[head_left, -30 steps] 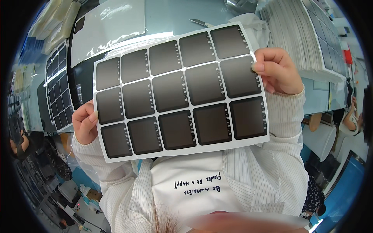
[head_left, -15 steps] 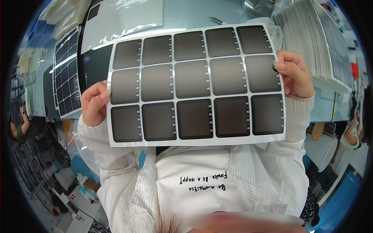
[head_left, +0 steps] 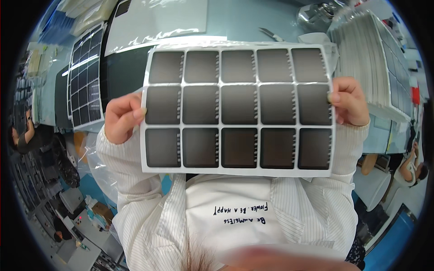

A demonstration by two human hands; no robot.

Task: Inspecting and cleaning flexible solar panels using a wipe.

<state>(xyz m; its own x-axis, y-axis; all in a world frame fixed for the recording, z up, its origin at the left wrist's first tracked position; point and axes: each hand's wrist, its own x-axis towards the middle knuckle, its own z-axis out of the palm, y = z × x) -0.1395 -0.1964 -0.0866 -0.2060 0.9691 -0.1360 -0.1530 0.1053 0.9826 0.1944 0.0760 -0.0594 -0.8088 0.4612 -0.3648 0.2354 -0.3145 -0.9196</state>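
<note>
A white sheet of dark square stickers point(head_left: 238, 105), laid out in rows, is held up in front of my chest. My left hand point(head_left: 124, 118) pinches its left edge, thumb on the near face. On the opposite edge my right hand point(head_left: 349, 101) grips the sheet the same way, thumb over the border of a dark square. The sheet looks nearly flat, with a soft sheen across its squares. The fingers behind it are partly hidden.
A tall stack of sheets point(head_left: 357, 56) stands at the right. More dark-squared sheets point(head_left: 86, 81) lie at the left beside a black mat point(head_left: 122, 74). Beyond are a clear plastic-covered white sheet point(head_left: 158, 20), a knife point(head_left: 270, 34) and a shiny metal object point(head_left: 316, 16). People sit farther off on both sides.
Both hands and the sheet have shifted slightly right and lower in the view. The sheet's tilt has levelled, and the sheen on its squares has changed. Both grips stay the same.
</note>
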